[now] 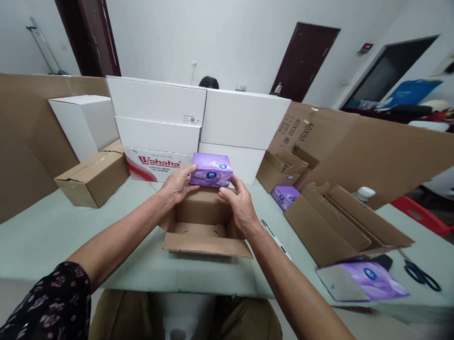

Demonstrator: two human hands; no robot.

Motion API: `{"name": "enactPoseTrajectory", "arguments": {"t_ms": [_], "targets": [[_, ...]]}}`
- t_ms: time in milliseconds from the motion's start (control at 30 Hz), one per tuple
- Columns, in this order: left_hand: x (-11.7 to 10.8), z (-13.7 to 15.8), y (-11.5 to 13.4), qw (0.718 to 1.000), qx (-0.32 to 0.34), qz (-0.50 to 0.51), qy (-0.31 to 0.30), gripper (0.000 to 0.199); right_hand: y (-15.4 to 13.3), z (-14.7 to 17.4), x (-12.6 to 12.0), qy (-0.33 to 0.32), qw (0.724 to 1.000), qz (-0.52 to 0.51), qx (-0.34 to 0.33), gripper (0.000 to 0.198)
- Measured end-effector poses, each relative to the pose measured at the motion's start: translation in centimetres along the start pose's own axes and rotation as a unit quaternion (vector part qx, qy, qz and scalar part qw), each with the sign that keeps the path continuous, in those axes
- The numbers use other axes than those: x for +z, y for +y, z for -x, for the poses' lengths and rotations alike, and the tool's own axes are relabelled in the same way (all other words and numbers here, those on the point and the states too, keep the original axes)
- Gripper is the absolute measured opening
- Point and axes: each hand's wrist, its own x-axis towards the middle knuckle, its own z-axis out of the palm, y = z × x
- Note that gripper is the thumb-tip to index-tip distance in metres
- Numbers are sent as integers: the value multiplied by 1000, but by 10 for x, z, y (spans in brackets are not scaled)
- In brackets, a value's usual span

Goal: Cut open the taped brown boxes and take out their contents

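While left fingers (189,171) and right fingers (239,186) pinch a purple pack (212,168), a green tabletop (138,267) faces a white wall (204,29)

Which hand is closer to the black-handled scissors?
Right. The right hand is at the right end of the purple tissue pack, well left of the scissors; the left hand, at the pack's left end, is farther left.

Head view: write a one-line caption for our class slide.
The left hand and right hand hold a purple pack over an open cardboard box on a pale green table.
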Motion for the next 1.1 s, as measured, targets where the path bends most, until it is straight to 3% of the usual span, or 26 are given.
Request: {"name": "enactPoseTrajectory", "arguments": {"t_ms": [200, 733, 1100], "targets": [[0, 9, 0, 1000, 25, 4, -1, 26, -3, 7, -1, -5, 1000, 1, -4, 62], [4, 18, 4, 1000, 18, 5, 10, 22, -16, 15, 1, -13, 999, -37, 2, 59], [0, 49, 0, 1000, 18, 7, -19, 21, -31, 43, -1, -7, 999, -48, 8, 56]]}}
